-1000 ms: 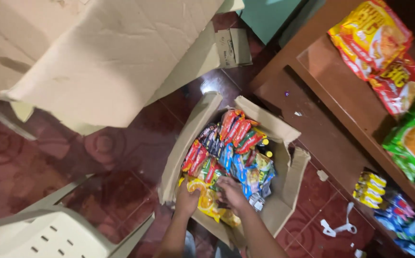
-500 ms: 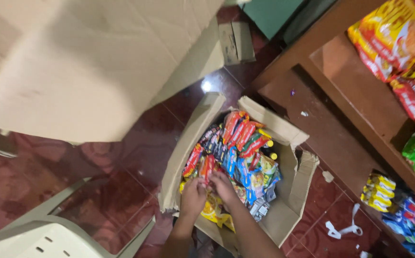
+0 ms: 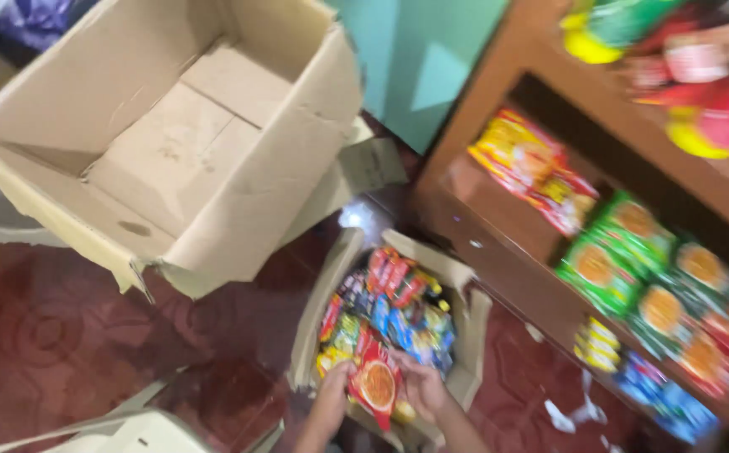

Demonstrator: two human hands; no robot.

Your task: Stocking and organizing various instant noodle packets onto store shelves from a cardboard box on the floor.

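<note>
Left hand: the left hand (image 3: 331, 396) comes up from the bottom edge, forearm nearly upright in the view, its grip curled against the left edge of a red packet (image 3: 375, 383).
Right hand: the right hand (image 3: 421, 387) rises from the lower right, forearm slanting in, its grip wrapped on the packet's right edge; between them the two hands pinch the packet.
Red packet: flat and roughly rectangular, red with a round orange picture in the middle; it sits just above the near end of the small carton (image 3: 473, 323), over the other packs.
Packet axis: its long axis runs from upper left to lower right, tilted a little, face turned up to the camera; blur hides any finer detail.
Small carton: open on the dark red floor (image 3: 54, 335), flaps spread, packed with small packs (image 3: 398, 310) in red, blue, yellow and green, lying in rough rows.
Large box: an empty brown cardboard box (image 3: 171, 143) fills the upper left, its open mouth facing the camera, one torn flap hanging at its lower edge.
Shelf: a brown wooden shelf unit (image 3: 498, 252) runs along the right; yellow-and-red packs (image 3: 532, 168) lie at its upper part, green packs with round orange pictures (image 3: 633, 260) further right, yellow and blue packs (image 3: 633, 369) on the lowest level.
Chair: part of a pale plastic chair (image 3: 129, 432) shows at the bottom left.
</note>
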